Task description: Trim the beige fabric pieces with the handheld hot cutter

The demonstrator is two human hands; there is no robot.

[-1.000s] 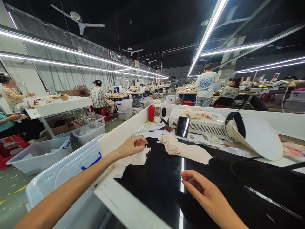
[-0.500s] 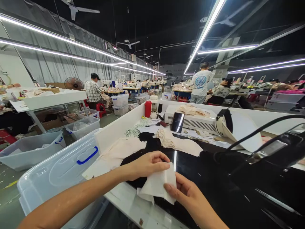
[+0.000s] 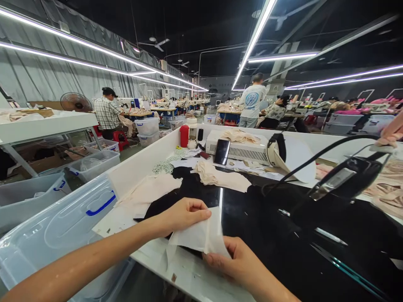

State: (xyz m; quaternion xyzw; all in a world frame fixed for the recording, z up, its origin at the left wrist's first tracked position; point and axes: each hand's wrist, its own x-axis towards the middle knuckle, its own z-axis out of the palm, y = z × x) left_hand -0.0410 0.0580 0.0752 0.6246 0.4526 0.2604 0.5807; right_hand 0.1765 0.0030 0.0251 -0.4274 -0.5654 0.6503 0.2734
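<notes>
A piece of thin white fabric (image 3: 197, 235) is stretched between my two hands above the front edge of the black work surface (image 3: 252, 235). My left hand (image 3: 185, 216) pinches its upper edge between thumb and fingers. Lower down, my right hand (image 3: 231, 258) grips the near right corner, thumb on top. A fold or seam runs down the fabric near its right side, and a loose flap hangs at the lower left. Beyond my hands lie a stack of cream fabric pieces (image 3: 220, 178) and more cream pieces (image 3: 154, 188) to the left.
A black iron-like tool with a cable (image 3: 348, 178) stands at right. A pen (image 3: 331, 236) and teal tweezers (image 3: 349, 270) lie on the black surface. At the back are a phone (image 3: 222, 152), a red bottle (image 3: 184, 136) and a white box (image 3: 237, 147). A lidded plastic bin (image 3: 59, 222) stands left.
My view has turned a little to the right. The fabric is now held flatter, its fold showing, with my right thumb at the lower corner. Both hands keep their hold.
</notes>
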